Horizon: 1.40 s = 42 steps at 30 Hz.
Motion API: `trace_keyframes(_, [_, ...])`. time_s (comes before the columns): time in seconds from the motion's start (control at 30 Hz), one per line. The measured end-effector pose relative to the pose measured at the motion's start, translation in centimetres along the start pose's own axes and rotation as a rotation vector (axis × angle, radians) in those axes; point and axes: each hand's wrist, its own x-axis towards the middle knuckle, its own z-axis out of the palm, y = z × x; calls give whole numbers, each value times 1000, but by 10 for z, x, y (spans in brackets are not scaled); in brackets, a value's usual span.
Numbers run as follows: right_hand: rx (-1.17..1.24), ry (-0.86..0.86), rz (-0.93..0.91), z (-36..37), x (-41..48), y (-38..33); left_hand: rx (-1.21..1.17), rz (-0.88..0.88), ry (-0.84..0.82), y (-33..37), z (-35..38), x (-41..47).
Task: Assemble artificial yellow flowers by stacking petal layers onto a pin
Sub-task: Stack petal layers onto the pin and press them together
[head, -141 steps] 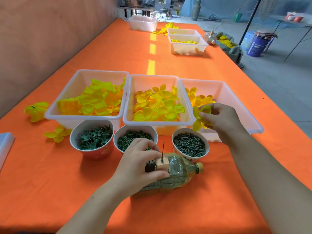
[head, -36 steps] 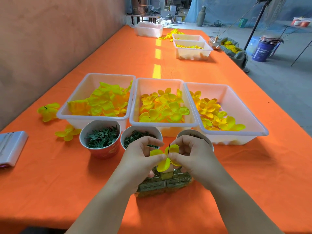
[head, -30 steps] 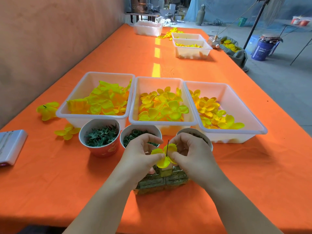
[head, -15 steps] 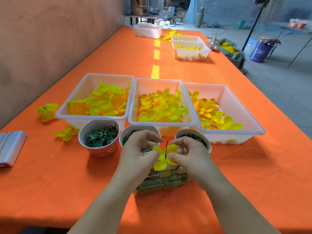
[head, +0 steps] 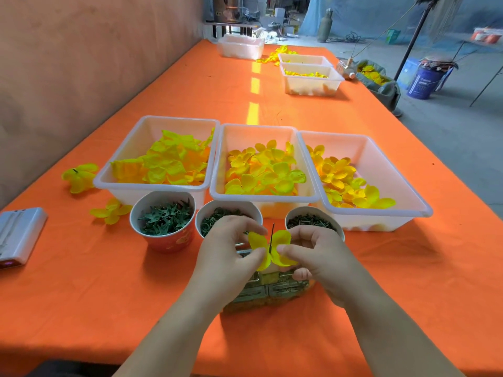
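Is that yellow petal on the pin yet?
On: the pin pokes up through the yellow petal, both hands pinching it.

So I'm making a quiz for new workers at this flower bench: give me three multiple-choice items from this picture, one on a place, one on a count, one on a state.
1. Where does the pin stand?
A. in the left tray
B. between the two hands, in front of the cups
C. on the floor

2. How many white trays sit in a row just behind the cups?
A. one
B. three
C. five

3. What is the state of the petal layer?
A. threaded on the pin, held by both hands
B. lying loose on the cloth
C. resting in a cup

Answers:
1 B: the dark pin rises between the left hand and right hand.
2 B: three trays stand side by side.
3 A: the pin passes through its middle and fingers pinch both sides.
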Motion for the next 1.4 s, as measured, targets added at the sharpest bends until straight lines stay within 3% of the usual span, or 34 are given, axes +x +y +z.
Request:
trace_keyframes(0.1, [-55, 14, -4, -1, 2, -1, -103, -170, 28, -2, -3, 5])
trace_keyframes(0.27, [-214, 66, -104, 1, 4, -10, -266, -329, -178, -4, -6, 10])
trace_keyframes(0.4, [-224, 101, -164, 2, 4, -15, -328, -302, -113, -1, -6, 12])
trace_keyframes(0.73, [-84, 2, -78, -2, 3, -11, -442, -330, -160, 7, -9, 8])
trace_keyframes(1.23, [31, -14, -117, -1, -6, -32, -587, -292, -172, 16, -12, 8])
trace_keyframes(1.4, [189, -4, -159, 0, -7, -50, -685, -425, -222, 17, -15, 10])
